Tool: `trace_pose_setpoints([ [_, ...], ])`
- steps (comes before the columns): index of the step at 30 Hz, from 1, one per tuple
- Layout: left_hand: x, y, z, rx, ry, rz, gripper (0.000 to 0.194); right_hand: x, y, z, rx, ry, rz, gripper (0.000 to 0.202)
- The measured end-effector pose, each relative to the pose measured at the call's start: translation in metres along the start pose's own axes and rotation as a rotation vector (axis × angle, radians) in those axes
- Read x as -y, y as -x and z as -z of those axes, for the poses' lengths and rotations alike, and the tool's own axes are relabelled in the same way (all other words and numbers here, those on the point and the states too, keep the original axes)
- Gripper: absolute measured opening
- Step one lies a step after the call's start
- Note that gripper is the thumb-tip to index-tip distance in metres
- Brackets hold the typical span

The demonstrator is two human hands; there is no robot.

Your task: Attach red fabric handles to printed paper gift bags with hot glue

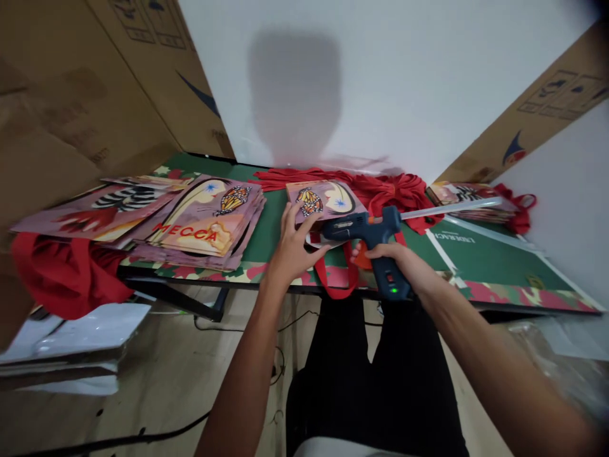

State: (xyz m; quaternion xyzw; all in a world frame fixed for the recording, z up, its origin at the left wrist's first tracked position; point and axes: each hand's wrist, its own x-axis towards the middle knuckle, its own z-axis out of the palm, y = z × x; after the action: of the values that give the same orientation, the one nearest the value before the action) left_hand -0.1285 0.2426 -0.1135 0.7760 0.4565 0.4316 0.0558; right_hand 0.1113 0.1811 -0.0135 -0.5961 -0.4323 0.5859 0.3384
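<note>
A dark blue glue gun [386,230] with an orange trigger is gripped in my right hand [404,260]; a long pale glue stick [451,206] juts from its back end. Its nozzle points left, at the opening of a printed paper bag [328,195] with a butterfly and a blue flower on it. My left hand [295,244] pinches the bag's near left edge, fingers on top and thumb beneath by the nozzle. From the bag a red ribbon handle [349,282] hangs over the table's front edge. The nozzle tip is hidden inside the opening.
Stacks of flat printed bags [204,216] lie at left, red handles [76,273] drooping off the edge. A heap of red ribbons [394,190] lies behind the bag. More bags [469,197] sit at right. Cardboard [57,82] and a white panel [380,82] enclose the green table [504,254].
</note>
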Motion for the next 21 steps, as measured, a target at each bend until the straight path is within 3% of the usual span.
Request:
trace_pose_setpoints([
  [7,0.003,-0.001,0.002,-0.002,-0.041,0.011,0.070,-0.009,-0.017,0.002,0.158,-0.108,0.071,0.024],
  [15,0.002,-0.003,0.006,0.004,-0.052,0.006,0.072,-0.013,-0.015,-0.010,0.112,-0.216,0.041,0.020],
  [21,0.003,-0.002,0.004,0.003,-0.058,0.011,0.073,-0.013,-0.016,-0.014,0.147,-0.229,0.067,0.014],
])
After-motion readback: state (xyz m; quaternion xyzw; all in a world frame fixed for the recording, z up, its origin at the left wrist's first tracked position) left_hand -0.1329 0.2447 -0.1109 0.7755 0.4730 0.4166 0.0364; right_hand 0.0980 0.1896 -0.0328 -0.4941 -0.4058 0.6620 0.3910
